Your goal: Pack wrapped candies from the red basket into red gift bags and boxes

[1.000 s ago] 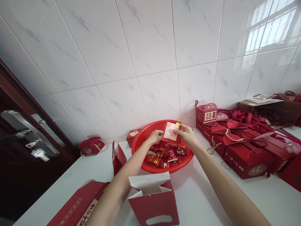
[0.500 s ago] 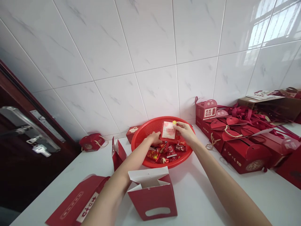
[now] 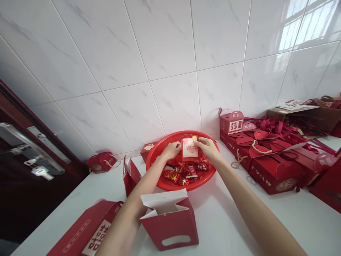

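Over the red plastic basket (image 3: 153, 149), a small pale printed card (image 3: 189, 149) with a red border is held up, its face towards me. My right hand (image 3: 209, 149) pinches the card's upper right edge, thumb in front, beside a small yellow piece. At the card's left edge, my left hand (image 3: 172, 150) is closed with its fingertips against it; part of the grip is hidden. Wrapped candies (image 3: 191, 170) in red and gold lie in the basket beneath the card. Nearer me stands an upright red paper box (image 3: 169, 227) with its white-lined top open.
Folded red boxes (image 3: 277, 174) and ribbons (image 3: 269, 128) crowd the right side. Left lie a flat red box (image 3: 77, 227), a narrow red box (image 3: 130, 177) and a small corded box (image 3: 102, 161). A tiled wall (image 3: 176, 99) rises behind; a door with keys (image 3: 41, 172) is far left.
My left hand has come up from among the candies to the card's left edge. The card stays in my right hand, and the view has shifted slightly.
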A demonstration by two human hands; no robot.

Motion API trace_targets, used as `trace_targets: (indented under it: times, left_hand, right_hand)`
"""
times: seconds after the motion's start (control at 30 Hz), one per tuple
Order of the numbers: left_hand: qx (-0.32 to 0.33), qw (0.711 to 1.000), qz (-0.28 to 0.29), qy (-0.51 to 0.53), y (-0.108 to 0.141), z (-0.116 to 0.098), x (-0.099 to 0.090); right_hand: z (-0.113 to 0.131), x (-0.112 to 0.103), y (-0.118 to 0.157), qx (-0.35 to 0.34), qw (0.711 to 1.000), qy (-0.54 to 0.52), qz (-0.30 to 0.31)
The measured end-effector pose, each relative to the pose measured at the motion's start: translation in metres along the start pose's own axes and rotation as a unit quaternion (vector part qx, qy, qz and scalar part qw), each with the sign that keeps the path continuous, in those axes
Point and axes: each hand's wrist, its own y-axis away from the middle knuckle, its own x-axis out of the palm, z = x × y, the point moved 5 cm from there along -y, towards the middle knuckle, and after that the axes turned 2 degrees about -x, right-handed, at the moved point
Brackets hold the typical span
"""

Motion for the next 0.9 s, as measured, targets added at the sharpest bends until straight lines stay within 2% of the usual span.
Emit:
trace_targets:
  times: [0.17, 0.3, 0.4, 0.5, 0.6, 0.67, 0.73, 0.83, 0.9]
  left_hand:
    - [0.007, 1.0, -0.015, 0.015, -0.001, 0.0, -0.005]
    - [-0.001, 0.999, 0.001, 0.04, 0.001, 0.004, -0.006]
    - [0.02, 0.996, -0.002, 0.086, 0.005, -0.004, -0.01]
    - [0.065, 0.978, -0.01, 0.2, 0.009, -0.018, -0.016]
    - [0.096, 0.947, 0.054, 0.301, 0.014, -0.031, -0.01]
    - [0.098, 0.951, 0.103, 0.276, 0.015, -0.034, -0.002]
    - [0.104, 0.959, 0.12, 0.237, 0.016, -0.034, 0.002]
    - [0.123, 0.96, 0.094, 0.235, 0.014, -0.033, 0.0]
    - [0.131, 0.956, 0.073, 0.253, 0.014, -0.033, -0.004]
  right_hand:
    - [0.0, 0.0, -0.001, 0.005, 1.0, 0.002, 0.002]
    - [0.002, 0.0, 0.0, 0.004, 1.0, 0.002, -0.005]
    - [0.004, 0.0, 0.001, 0.001, 1.0, 0.008, -0.012]
    - [0.006, -0.002, 0.003, 0.006, 0.999, 0.015, -0.03]
    - [0.008, -0.003, 0.004, 0.006, 0.999, 0.01, -0.046]
    - [0.008, -0.003, 0.004, 0.006, 0.999, 0.011, -0.046]
    - [0.008, -0.003, 0.003, 0.003, 0.999, 0.02, -0.04]
    - [0.008, -0.003, 0.002, 0.007, 0.999, 0.038, -0.027]
    - [0.007, 0.0, 0.003, 0.026, 0.999, 0.04, 0.004]
